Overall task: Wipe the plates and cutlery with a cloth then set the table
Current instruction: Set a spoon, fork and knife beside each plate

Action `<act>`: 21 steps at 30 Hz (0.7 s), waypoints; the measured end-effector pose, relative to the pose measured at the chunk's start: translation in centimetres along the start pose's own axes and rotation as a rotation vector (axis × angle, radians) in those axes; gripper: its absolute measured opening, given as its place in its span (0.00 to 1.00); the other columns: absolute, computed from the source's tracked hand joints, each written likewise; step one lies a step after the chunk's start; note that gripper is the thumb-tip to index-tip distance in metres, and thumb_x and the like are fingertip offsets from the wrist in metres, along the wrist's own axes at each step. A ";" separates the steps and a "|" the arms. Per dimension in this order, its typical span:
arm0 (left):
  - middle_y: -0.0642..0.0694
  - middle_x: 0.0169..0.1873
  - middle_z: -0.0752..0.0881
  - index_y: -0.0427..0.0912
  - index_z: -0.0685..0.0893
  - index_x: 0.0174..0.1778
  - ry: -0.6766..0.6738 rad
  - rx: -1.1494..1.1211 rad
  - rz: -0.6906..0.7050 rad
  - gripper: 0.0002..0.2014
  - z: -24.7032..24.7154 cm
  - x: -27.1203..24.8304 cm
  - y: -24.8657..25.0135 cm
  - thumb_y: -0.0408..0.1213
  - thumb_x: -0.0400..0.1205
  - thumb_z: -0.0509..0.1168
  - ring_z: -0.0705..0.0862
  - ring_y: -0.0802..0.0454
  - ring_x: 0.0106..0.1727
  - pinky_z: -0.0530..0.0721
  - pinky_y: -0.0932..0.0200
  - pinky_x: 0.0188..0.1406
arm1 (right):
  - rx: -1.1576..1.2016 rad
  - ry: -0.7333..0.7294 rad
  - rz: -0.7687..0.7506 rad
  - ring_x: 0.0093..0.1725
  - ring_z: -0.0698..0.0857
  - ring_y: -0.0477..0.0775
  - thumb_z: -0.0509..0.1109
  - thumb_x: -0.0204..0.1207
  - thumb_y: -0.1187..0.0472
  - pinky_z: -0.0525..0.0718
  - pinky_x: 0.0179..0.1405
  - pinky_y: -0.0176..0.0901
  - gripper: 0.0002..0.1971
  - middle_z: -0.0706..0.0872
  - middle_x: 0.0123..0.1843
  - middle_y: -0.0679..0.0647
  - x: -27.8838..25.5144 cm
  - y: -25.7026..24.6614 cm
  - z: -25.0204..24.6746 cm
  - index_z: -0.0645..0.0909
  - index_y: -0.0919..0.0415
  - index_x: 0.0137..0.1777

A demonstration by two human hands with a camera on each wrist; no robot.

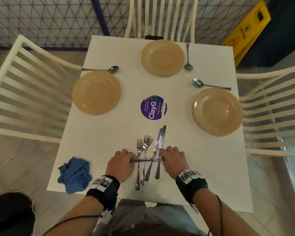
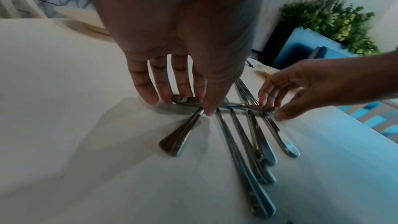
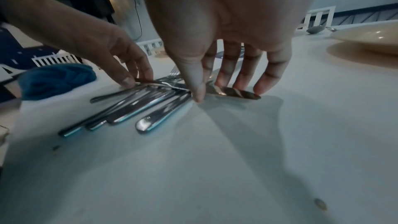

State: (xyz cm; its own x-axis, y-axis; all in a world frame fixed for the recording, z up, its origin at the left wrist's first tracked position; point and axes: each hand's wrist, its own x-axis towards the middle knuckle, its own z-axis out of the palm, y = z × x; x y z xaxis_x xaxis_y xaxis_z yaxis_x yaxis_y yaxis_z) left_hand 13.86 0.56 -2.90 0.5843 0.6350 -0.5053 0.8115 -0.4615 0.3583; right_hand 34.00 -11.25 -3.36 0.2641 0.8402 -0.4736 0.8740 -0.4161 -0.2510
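A single piece of cutlery — a knife (image 1: 147, 159), by the look of it, though the type is hard to tell — is being held crosswise over the pile (image 1: 147, 159) of forks and knives near the table's (image 1: 109, 133) front edge. It is being pinched at both ends: one end by the left hand (image 1: 122, 163), the other by the right hand (image 1: 173, 160), fingertips curled narrowly round the metal in each case. The piece is being kept low, touching or nearly touching the handles beneath.

Three plates (image 1: 162, 57) are already lying at three seats, each with a spoon (image 1: 188, 57) beside it. The cloth (image 1: 75, 174) is lying crumpled at the front left, well apart from either hand.

Risk is being judged as follows. With the grip only at the tips, the smooth steel could slip and drop onto the pile, scattering it — some handles are lying near the front edge and could be knocked off. If the piece is dragged rather than lifted clear, the forks underneath could be pulled along. Wiped and unwiped pieces could also be confused, since they are all being kept in one heap.
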 end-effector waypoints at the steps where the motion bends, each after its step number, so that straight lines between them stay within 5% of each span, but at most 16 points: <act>1: 0.55 0.57 0.78 0.55 0.82 0.62 -0.002 0.014 0.025 0.11 0.0 0.0 -0.2 0.44 0.84 0.64 0.76 0.51 0.59 0.80 0.58 0.51 | -0.016 0.000 0.005 0.63 0.76 0.56 0.67 0.81 0.62 0.78 0.62 0.53 0.18 0.80 0.63 0.50 0.1 -0.1 0.0 0.75 0.49 0.69; 5: 0.54 0.58 0.78 0.53 0.80 0.64 -0.003 0.019 0.069 0.11 -0.1 -0.1 -1.2 0.42 0.86 0.62 0.76 0.52 0.58 0.82 0.56 0.50 | -0.010 -0.013 0.041 0.66 0.77 0.56 0.67 0.82 0.61 0.77 0.65 0.54 0.18 0.80 0.64 0.49 0.2 -0.6 -0.2 0.74 0.50 0.70; 9: 0.54 0.55 0.79 0.52 0.81 0.62 0.042 -0.009 0.090 0.09 -0.6 -0.6 -2.4 0.41 0.87 0.61 0.77 0.53 0.55 0.80 0.57 0.46 | 0.039 -0.008 0.028 0.62 0.80 0.54 0.67 0.83 0.60 0.75 0.63 0.49 0.10 0.81 0.60 0.48 -0.3 -1.5 -0.8 0.81 0.49 0.61; 16: 0.54 0.48 0.74 0.52 0.86 0.60 0.048 -0.123 0.143 0.09 -1.4 -2.2 -4.6 0.40 0.88 0.62 0.77 0.54 0.43 0.75 0.60 0.43 | 0.028 0.091 -0.082 0.53 0.83 0.55 0.66 0.79 0.68 0.78 0.58 0.48 0.14 0.80 0.58 0.50 -1.2 -4.2 -1.8 0.78 0.52 0.61; 21: 0.46 0.62 0.80 0.48 0.80 0.74 0.053 -0.108 0.121 0.19 -4.1 -3.5 -7.5 0.32 0.89 0.57 0.77 0.47 0.62 0.75 0.57 0.64 | 0.046 0.118 -0.223 0.49 0.86 0.58 0.63 0.80 0.67 0.81 0.48 0.50 0.14 0.86 0.52 0.50 0.3 -7.5 -3.9 0.75 0.51 0.61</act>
State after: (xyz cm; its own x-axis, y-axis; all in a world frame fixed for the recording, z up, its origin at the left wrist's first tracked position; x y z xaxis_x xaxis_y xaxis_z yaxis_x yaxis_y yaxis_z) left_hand 5.73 4.33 -0.60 0.6750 0.6120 -0.4122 0.7295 -0.4695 0.4974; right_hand 29.10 -6.46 1.66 0.1148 0.9468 -0.3008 0.8974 -0.2286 -0.3773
